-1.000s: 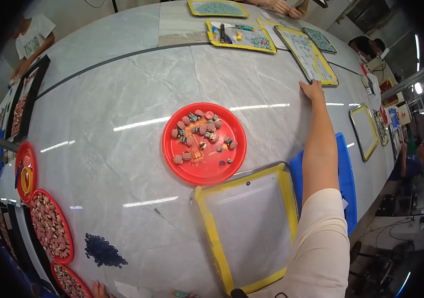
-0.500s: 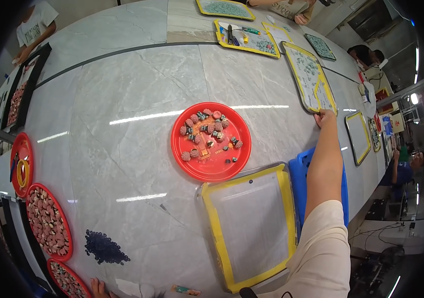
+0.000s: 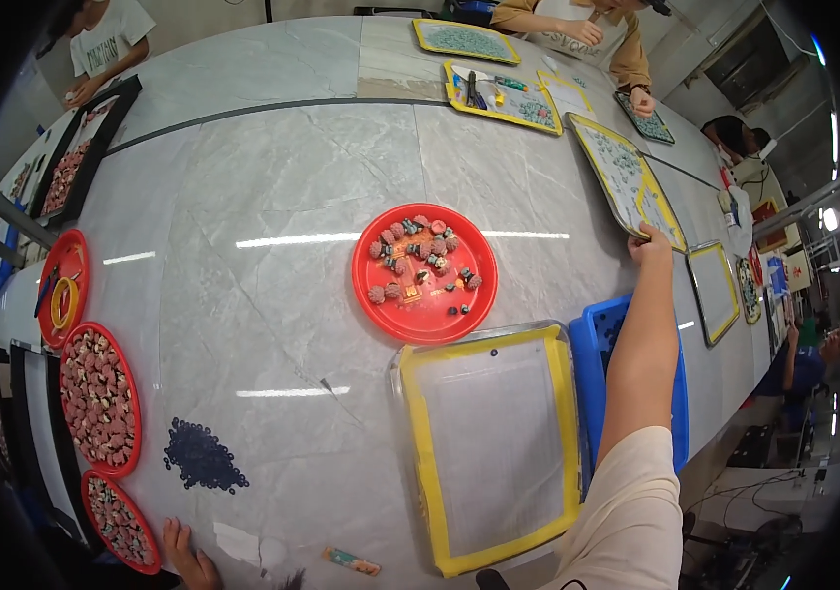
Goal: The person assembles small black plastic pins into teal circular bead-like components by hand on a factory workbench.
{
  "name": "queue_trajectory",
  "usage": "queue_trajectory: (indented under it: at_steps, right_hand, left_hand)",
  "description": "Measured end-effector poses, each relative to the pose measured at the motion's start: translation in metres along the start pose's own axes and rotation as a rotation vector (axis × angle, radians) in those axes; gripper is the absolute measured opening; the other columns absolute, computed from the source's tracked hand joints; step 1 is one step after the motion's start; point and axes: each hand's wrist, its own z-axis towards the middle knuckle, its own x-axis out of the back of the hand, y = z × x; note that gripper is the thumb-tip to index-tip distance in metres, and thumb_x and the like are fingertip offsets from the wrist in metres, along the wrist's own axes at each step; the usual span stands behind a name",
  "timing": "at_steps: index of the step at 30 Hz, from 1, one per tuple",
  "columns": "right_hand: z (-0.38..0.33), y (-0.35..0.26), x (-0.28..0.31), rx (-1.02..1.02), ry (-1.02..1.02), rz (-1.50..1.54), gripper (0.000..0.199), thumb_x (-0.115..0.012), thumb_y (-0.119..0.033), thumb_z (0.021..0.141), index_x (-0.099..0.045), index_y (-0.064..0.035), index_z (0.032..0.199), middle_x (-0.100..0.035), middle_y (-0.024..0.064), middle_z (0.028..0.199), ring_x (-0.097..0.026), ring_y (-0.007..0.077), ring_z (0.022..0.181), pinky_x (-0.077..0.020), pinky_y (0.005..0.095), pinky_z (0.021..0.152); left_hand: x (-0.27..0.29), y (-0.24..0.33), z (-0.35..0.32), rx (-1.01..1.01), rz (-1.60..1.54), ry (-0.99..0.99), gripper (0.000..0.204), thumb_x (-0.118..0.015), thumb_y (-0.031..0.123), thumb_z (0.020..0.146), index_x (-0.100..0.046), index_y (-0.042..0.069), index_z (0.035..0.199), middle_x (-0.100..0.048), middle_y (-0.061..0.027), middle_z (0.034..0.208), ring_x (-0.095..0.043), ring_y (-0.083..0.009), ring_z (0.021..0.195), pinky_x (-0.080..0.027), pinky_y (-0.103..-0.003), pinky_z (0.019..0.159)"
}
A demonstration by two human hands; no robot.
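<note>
My right arm reaches out to the far right, and my right hand (image 3: pixel 648 246) is closed on the near edge of a tray (image 3: pixel 627 185) trimmed with yellow tape, with small pale green pieces scattered in it. The thumb lies over the rim; the other fingers are partly hidden. At the lower left, my left hand (image 3: pixel 187 557) rests on the table's near edge with its fingers stretched out. Close to it are a red bowl of small pinkish pieces (image 3: pixel 125 526) and a pile of dark blue rings (image 3: pixel 202 455).
A red plate (image 3: pixel 410 320) with pink and dark pieces sits mid-table. Nearer lie a yellow-taped tray (image 3: pixel 499 452) and a blue bin (image 3: pixel 592 339). Red bowls (image 3: pixel 138 413) line the left edge. Two people are at the far side, by trays with tools (image 3: pixel 453 93) and green pieces.
The whole view has shifted slightly, and more of my left hand shows. My right hand keeps hold of the tray edge. The far person's hands have come into view.
</note>
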Motion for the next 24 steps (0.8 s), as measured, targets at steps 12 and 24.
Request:
queue_trajectory:
  at_steps: [12, 24]
  right_hand:
    - [-0.021, -0.005, 0.010, -0.019, 0.065, 0.227, 0.019, -0.046, 0.011, 0.071, -0.047, -0.0055, 0.080, -0.051, 0.0056, 0.072, -0.043, 0.0128, 0.048, -0.0297, 0.0223, 0.036]
    - [-0.135, -0.015, 0.051, 0.340, -0.060, 0.341, 0.048, -0.044, 0.009, 0.078, -0.041, -0.0028, 0.124, -0.052, 0.0133, 0.117, -0.054, 0.0312, 0.105, -0.0497, 0.0459, 0.084]
  left_hand:
    - [0.001, -0.009, 0.000, -0.081, 0.040, -0.048, 0.037, -0.041, 0.009, 0.084, -0.048, -0.006, 0.117, -0.045, -0.0242, 0.124, -0.039, -0.0415, 0.116, -0.028, -0.048, 0.099]
    - [0.005, -0.012, -0.003, -0.081, 0.018, -0.054, 0.039, -0.042, 0.008, 0.080, -0.050, -0.006, 0.116, -0.048, -0.0240, 0.121, -0.040, -0.0407, 0.115, -0.029, -0.047, 0.099]
